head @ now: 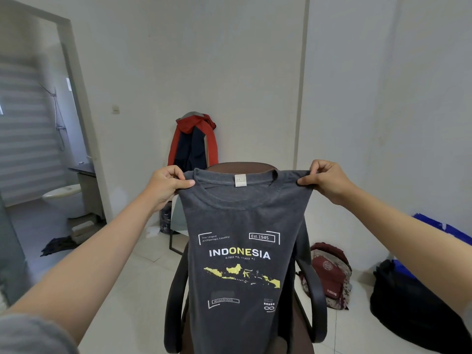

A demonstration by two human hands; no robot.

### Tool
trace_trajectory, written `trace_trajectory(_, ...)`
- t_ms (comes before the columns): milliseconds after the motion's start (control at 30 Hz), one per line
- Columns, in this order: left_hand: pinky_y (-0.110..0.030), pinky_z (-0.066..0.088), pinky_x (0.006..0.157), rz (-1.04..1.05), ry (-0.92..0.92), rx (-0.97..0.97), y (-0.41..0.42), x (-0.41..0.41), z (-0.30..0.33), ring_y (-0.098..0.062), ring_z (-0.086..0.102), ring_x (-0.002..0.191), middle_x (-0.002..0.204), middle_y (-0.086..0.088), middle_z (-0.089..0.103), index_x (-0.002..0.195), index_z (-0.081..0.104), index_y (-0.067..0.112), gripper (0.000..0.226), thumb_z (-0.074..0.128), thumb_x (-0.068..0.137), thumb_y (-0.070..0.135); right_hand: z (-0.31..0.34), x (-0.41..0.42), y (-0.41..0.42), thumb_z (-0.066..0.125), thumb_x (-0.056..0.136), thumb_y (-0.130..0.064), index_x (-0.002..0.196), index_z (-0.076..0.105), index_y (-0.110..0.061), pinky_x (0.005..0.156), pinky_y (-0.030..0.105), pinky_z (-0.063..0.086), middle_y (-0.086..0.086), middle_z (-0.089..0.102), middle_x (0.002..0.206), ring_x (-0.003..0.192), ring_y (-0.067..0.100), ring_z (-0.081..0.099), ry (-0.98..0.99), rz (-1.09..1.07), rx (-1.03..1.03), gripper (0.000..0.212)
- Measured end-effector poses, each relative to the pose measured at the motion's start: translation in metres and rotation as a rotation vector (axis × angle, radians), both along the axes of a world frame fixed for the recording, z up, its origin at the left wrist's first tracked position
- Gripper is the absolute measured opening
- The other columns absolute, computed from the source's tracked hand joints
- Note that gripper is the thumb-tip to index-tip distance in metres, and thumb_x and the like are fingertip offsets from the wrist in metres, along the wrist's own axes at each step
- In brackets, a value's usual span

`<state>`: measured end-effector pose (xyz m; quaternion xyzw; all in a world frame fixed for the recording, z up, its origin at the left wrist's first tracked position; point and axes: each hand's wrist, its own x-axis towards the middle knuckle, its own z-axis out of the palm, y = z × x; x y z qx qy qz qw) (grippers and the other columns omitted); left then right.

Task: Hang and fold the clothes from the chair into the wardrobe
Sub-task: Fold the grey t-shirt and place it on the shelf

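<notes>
A dark grey T-shirt point(237, 251) hangs spread between both hands, printed side facing the camera, in front of the brown office chair point(240, 166). The left hand point(166, 183) pinches one shoulder seam, thumb over fabric, fingers closed behind. The right hand point(325, 181) pinches the other shoulder the same way.

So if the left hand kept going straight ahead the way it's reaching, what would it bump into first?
Probably the red and navy jacket hanging against the wall. The left hand reaches forward past the chair while pinching the gray T-shirt, and the jacket sits just beyond it. Depth is hard to judge, though.
</notes>
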<state>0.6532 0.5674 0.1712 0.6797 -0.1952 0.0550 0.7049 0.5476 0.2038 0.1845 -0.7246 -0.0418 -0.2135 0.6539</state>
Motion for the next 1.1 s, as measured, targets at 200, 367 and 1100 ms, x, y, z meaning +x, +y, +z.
trace_trajectory(200,-0.017,0.052,0.057,-0.003,-0.008,0.023,-0.006,-0.001,0.0,-0.011,0.057,0.06,0.057,0.001,0.053,0.06,0.046,0.011,0.035,0.067,0.076,-0.013,0.003,0.001,0.006,0.074,0.067,0.017,0.056,0.047,-0.012,0.052,0.02,0.048,-0.004,0.049,0.047,0.048,0.011,0.052,0.004,-0.026,-0.129,0.041)
trace_trajectory(367,-0.017,0.051,0.058,-0.004,-0.018,0.051,-0.006,-0.001,0.0,-0.015,0.054,0.065,0.065,-0.006,0.05,0.061,0.047,0.01,0.034,0.068,0.076,-0.012,0.006,-0.003,0.01,0.084,0.063,-0.002,0.065,0.058,-0.004,0.06,0.026,0.05,0.007,0.053,0.061,0.06,0.016,0.053,0.021,-0.005,-0.315,0.027)
trace_trajectory(1100,-0.022,0.054,0.064,-0.026,0.05,-0.07,-0.009,0.005,0.001,-0.015,0.061,0.067,0.067,-0.005,0.055,0.061,0.044,0.011,0.036,0.065,0.078,-0.012,0.008,-0.001,0.013,0.075,0.069,0.012,0.05,0.043,-0.012,0.047,0.018,0.045,-0.003,0.048,0.047,0.047,0.01,0.053,0.041,0.035,-0.108,0.044)
